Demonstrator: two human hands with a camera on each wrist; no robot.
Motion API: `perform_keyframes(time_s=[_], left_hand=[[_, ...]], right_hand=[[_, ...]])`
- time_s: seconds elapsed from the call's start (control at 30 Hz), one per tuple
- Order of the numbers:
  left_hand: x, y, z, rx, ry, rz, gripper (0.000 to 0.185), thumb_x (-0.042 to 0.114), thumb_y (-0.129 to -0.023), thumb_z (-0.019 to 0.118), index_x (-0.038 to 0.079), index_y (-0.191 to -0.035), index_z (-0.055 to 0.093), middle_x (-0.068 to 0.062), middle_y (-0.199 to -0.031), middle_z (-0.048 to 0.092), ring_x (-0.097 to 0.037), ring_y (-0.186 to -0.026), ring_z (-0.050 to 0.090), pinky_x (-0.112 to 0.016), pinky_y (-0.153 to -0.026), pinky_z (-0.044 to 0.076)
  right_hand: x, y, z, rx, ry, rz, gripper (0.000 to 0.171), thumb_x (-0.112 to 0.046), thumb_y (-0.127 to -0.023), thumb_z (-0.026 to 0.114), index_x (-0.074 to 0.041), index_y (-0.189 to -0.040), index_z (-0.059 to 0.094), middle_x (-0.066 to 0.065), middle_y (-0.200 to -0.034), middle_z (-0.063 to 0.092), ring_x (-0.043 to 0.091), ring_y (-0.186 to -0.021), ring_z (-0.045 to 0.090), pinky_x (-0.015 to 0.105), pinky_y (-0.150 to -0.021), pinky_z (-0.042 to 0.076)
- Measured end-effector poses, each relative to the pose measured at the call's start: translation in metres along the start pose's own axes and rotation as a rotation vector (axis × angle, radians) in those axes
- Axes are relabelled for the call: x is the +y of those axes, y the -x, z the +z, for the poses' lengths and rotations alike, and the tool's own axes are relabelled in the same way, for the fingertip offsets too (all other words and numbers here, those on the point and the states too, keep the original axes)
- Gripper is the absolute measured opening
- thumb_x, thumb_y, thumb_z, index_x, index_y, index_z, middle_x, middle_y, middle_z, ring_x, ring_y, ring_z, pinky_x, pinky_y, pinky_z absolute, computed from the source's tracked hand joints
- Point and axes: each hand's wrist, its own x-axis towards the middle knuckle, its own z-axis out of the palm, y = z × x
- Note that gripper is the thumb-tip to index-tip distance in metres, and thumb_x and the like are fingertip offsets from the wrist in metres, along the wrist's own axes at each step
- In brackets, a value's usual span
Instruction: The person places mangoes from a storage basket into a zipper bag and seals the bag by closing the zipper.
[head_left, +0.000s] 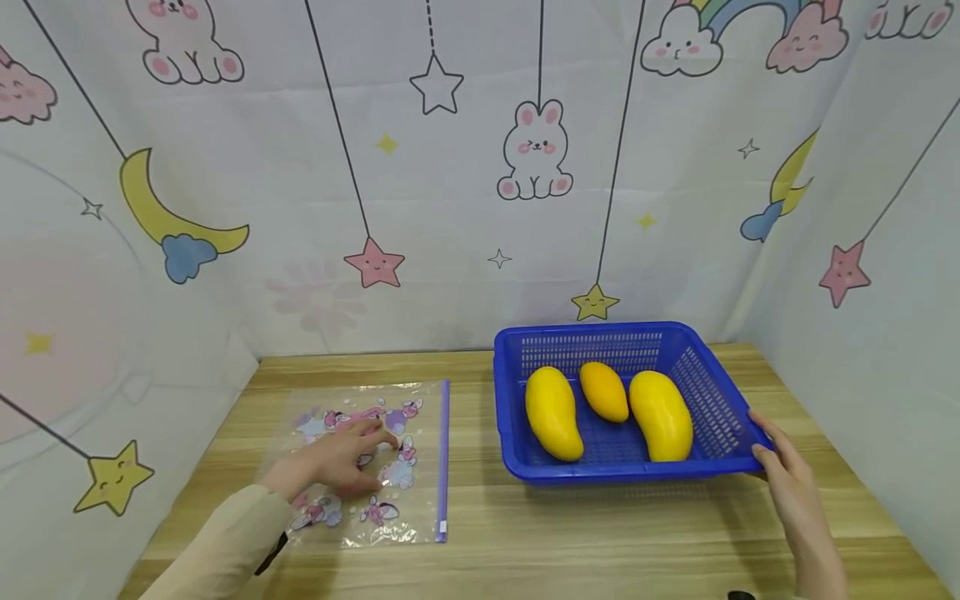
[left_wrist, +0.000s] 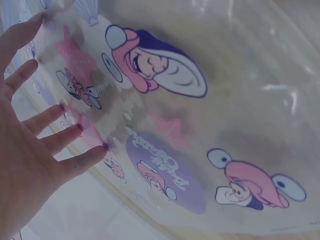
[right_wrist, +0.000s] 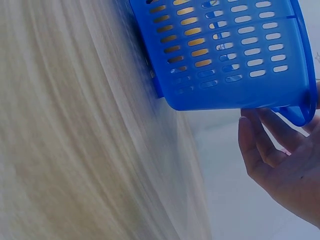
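- Fingers of the left hand are lying spread flat on the printed zip bag, holding nothing.
- Right hand is touching the near right corner of the blue basket with relaxed fingers, three mangoes lying inside.

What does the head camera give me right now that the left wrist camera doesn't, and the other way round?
Only the head view shows the blue slotted plastic basket, the three yellow mangoes in it, the right hand at its near right corner, and the bag's purple zip strip. Only the left wrist view shows the bag's cartoon prints close up, fingertips pressing the film. Both show the left hand flat on the clear printed plastic zip bag.
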Motion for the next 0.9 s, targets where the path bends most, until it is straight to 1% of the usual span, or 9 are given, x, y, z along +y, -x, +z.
perform_keyframes(time_s=[0.07, 0.17, 0.3, 0.37, 0.53, 0.63, 0.73, 0.8, 0.9], left_hand=[[0.002, 0.000, 0.000, 0.006, -0.003, -0.011, 0.054, 0.041, -0.077, 0.075, 0.025, -0.123, 0.053, -0.029, -0.148, 0.036, -0.055, -0.134, 0.033, -0.077, -0.094, 0.035], [0.006, 0.000, 0.001, 0.025, -0.023, -0.036, 0.051, 0.041, -0.077, 0.075, 0.027, -0.121, 0.053, -0.026, -0.148, 0.037, -0.054, -0.133, 0.035, -0.078, -0.094, 0.034], [0.012, -0.002, 0.003, 0.067, -0.096, -0.045, 0.051, 0.042, -0.076, 0.074, 0.024, -0.121, 0.055, -0.022, -0.147, 0.041, -0.048, -0.131, 0.042, -0.075, -0.098, 0.034], [0.016, -0.004, 0.005, 0.088, -0.138, -0.038, 0.052, 0.043, -0.076, 0.072, 0.022, -0.121, 0.057, -0.020, -0.145, 0.044, -0.045, -0.131, 0.045, -0.072, -0.098, 0.036], [0.025, -0.007, 0.011, 0.129, -0.160, -0.024, 0.061, 0.044, -0.079, 0.069, 0.017, -0.131, 0.054, -0.019, -0.143, 0.047, -0.042, -0.129, 0.048, -0.069, -0.097, 0.040], [0.028, -0.010, 0.015, 0.162, -0.145, -0.008, 0.063, 0.043, -0.082, 0.067, 0.016, -0.137, 0.051, -0.018, -0.142, 0.048, -0.043, -0.129, 0.048, -0.068, -0.095, 0.043], [0.033, -0.014, 0.020, 0.199, -0.133, -0.021, 0.059, 0.042, -0.087, 0.064, 0.016, -0.138, 0.050, -0.017, -0.142, 0.049, -0.043, -0.130, 0.047, -0.065, -0.096, 0.044], [0.038, -0.018, 0.022, 0.229, -0.118, -0.042, 0.057, 0.041, -0.089, 0.063, 0.014, -0.138, 0.050, -0.017, -0.140, 0.051, -0.042, -0.127, 0.050, -0.062, -0.096, 0.047], [0.049, -0.025, 0.023, 0.271, -0.086, -0.108, 0.055, 0.040, -0.089, 0.064, 0.011, -0.134, 0.053, -0.016, -0.136, 0.055, -0.039, -0.122, 0.055, -0.056, -0.096, 0.049]], right_hand=[[0.000, 0.000, 0.001, 0.002, -0.020, -0.001, 0.050, -0.025, -0.104, 0.039, -0.019, -0.152, 0.027, -0.012, -0.146, 0.035, -0.024, -0.101, 0.045, 0.000, -0.078, 0.043], [-0.001, 0.000, 0.002, -0.001, -0.015, 0.001, 0.050, -0.026, -0.104, 0.039, -0.020, -0.152, 0.027, -0.011, -0.146, 0.035, -0.024, -0.101, 0.044, 0.000, -0.078, 0.043], [-0.002, 0.000, 0.001, -0.005, 0.002, 0.003, 0.050, -0.026, -0.104, 0.039, -0.020, -0.152, 0.027, -0.010, -0.147, 0.035, -0.024, -0.100, 0.044, 0.001, -0.077, 0.044], [-0.003, 0.000, 0.000, -0.007, 0.007, 0.001, 0.050, -0.026, -0.104, 0.039, -0.019, -0.152, 0.027, -0.009, -0.146, 0.035, -0.024, -0.100, 0.045, 0.002, -0.077, 0.045], [-0.006, 0.000, 0.000, 0.006, 0.141, -0.021, 0.050, -0.025, -0.105, 0.037, -0.019, -0.153, 0.026, -0.008, -0.148, 0.033, -0.026, -0.100, 0.040, 0.000, -0.077, 0.043], [-0.008, 0.000, 0.002, 0.024, 0.226, -0.031, 0.050, -0.026, -0.104, 0.037, -0.018, -0.152, 0.027, 0.002, -0.149, 0.033, -0.025, -0.099, 0.037, -0.001, -0.075, 0.039], [-0.011, 0.000, 0.003, 0.038, 0.277, -0.033, 0.051, -0.027, -0.104, 0.039, -0.016, -0.152, 0.028, 0.017, -0.150, 0.031, -0.023, -0.100, 0.034, -0.001, -0.074, 0.035], [-0.013, 0.001, 0.004, 0.045, 0.293, -0.028, 0.051, -0.029, -0.104, 0.039, -0.016, -0.152, 0.028, 0.023, -0.151, 0.028, -0.018, -0.106, 0.035, -0.001, -0.075, 0.032], [-0.014, 0.001, 0.005, 0.053, 0.299, -0.019, 0.053, -0.031, -0.104, 0.039, -0.016, -0.153, 0.026, 0.026, -0.154, 0.024, -0.010, -0.121, 0.033, -0.002, -0.082, 0.028]])
